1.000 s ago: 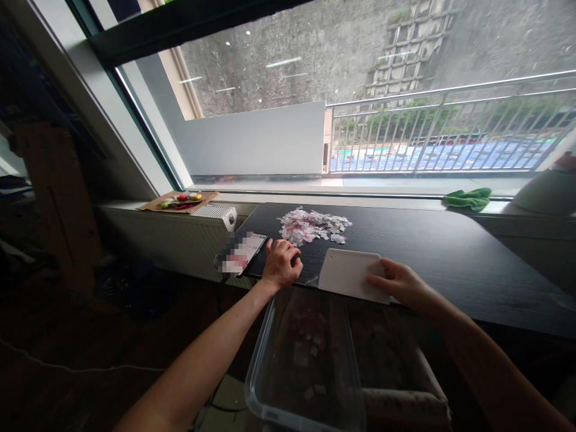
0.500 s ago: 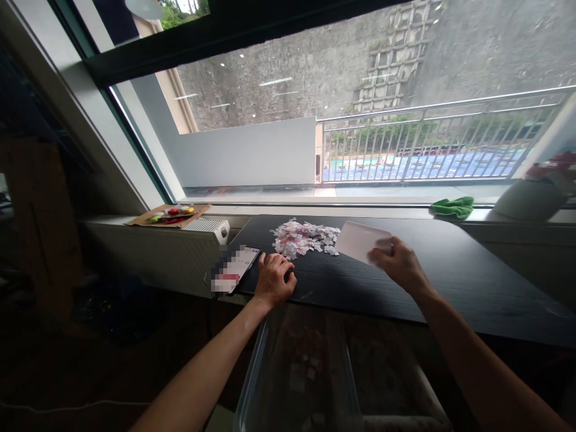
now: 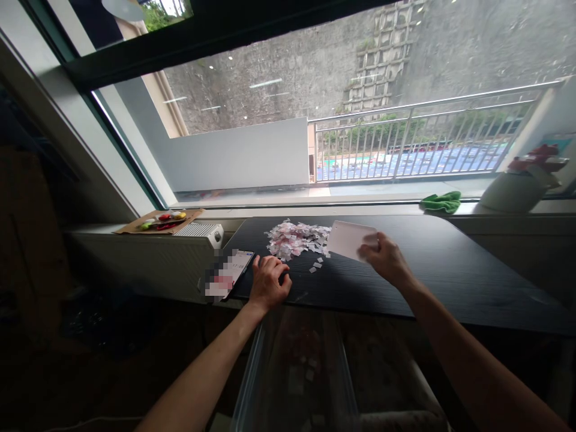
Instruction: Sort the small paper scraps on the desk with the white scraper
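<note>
My right hand (image 3: 382, 255) grips a flat, white rectangular plate (image 3: 345, 239) by its right end, the fingers somewhat blurred. The plate is tilted above the black table, its left edge against or just beside a pile of small white and pinkish paper scraps (image 3: 294, 238). My left hand (image 3: 271, 281) rests near the table's front edge, fingers loosely bent and the thumb apart from them; nothing shows in its grasp. Just left of it lies a phone (image 3: 236, 270), partly pixelated. A few loose scraps (image 3: 317, 265) lie in front of the pile.
The black table (image 3: 441, 270) stands under a large window. Below its front edge is a clear plastic bin (image 3: 252, 372) with scraps inside. A radiator (image 3: 189, 258) stands left, with cardboard (image 3: 130, 225) holding colourful items on top. A green cloth (image 3: 441, 203) and pale pot (image 3: 513, 192) sit on the sill.
The view has shifted slightly. Some scraps now lie loose in front of the pile, near the plate's lower left corner. My right hand keeps hold of the plate; my left hand stays near the phone.
</note>
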Motion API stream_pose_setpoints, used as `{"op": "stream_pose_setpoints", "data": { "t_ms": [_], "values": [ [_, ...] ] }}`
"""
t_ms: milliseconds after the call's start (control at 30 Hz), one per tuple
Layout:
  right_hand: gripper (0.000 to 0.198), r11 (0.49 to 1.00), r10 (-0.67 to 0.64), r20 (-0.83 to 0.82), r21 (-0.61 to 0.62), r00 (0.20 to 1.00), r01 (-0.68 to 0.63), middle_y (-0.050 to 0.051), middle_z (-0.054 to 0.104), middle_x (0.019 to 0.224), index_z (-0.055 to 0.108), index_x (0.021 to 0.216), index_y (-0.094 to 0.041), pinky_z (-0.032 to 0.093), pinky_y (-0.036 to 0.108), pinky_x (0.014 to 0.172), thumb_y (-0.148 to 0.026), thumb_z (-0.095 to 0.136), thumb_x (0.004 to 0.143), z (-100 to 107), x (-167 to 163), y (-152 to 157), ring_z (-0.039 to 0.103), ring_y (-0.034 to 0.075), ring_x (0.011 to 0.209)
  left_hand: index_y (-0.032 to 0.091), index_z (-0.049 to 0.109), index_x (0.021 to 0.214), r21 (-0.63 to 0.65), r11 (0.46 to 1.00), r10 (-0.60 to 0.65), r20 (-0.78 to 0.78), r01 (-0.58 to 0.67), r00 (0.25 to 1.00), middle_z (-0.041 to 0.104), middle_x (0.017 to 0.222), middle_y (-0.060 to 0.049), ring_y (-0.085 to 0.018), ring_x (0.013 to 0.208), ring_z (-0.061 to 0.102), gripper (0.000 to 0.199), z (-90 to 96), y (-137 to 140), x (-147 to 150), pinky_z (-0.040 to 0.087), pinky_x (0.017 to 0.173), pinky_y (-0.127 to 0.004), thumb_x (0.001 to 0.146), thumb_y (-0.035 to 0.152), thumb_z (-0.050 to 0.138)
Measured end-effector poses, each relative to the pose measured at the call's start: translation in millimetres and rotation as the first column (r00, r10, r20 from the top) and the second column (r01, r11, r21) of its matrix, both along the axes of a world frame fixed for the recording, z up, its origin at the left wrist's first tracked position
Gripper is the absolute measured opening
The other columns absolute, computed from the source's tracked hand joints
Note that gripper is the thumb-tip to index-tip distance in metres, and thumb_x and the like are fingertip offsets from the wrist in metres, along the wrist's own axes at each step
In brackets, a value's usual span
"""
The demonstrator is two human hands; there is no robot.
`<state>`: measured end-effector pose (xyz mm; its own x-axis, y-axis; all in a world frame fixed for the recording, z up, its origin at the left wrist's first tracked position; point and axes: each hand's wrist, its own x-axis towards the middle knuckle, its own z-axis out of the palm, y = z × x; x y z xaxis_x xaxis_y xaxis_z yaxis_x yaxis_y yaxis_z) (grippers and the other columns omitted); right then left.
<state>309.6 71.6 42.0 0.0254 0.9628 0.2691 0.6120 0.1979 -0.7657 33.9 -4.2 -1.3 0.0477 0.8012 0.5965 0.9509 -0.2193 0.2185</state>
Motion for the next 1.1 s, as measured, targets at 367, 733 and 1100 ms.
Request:
{"op": "stream_pose_setpoints", "data": {
  "t_ms": [367, 733, 1100],
  "values": [
    [0.022, 1.0, -0.005, 0.114, -0.012, 0.993, 0.006, 0.01, 0.068, 0.087, 0.059, 0.096, -0.019, 0.045, 0.03, 0.06, -0.029, 0.055, 0.077, 13.2, 3.1, -12.4, 0.062, 0.022, 0.073, 0.023, 0.066, 0.082, 0.007, 1.0, -0.002, -0.012, 0.002, 1.0, 0.064, 0.089, -0.005, -0.025, 0.1, 0.055, 0.013, -0.9, 0.4, -1.5, 0.024, 0.109, -0.055, 0.075, 0.019, 0.055],
    [0.016, 0.985, 0.169, -0.026, -0.012, 0.985, -0.169, 0.005, 0.068, 0.081, 0.057, 0.091, -0.02, 0.046, 0.028, 0.06, -0.027, 0.054, 0.076, -0.5, -10.0, -17.6, 0.063, 0.018, 0.07, 0.022, 0.066, 0.083, -0.002, 1.0, 0.003, -0.026, -0.003, 1.0, 0.065, 0.09, -0.005, -0.025, 0.101, 0.056, 0.014, -1.2, 0.8, -2.2, 0.024, 0.109, -0.055, 0.076, 0.021, 0.054],
    [0.022, 0.994, 0.107, 0.16, 0.014, 0.981, -0.111, 0.006, 0.071, 0.082, 0.059, 0.098, -0.021, 0.045, 0.029, 0.063, -0.028, 0.053, 0.078, 19.5, -6.1, -28.3, 0.064, 0.02, 0.071, 0.022, 0.066, 0.083, 0.007, 1.0, 0.005, -0.035, -0.005, 0.999, 0.064, 0.09, -0.005, -0.025, 0.101, 0.055, 0.013, -2.2, 1.5, -1.9, 0.024, 0.108, -0.055, 0.076, 0.021, 0.055]
  ]
}}
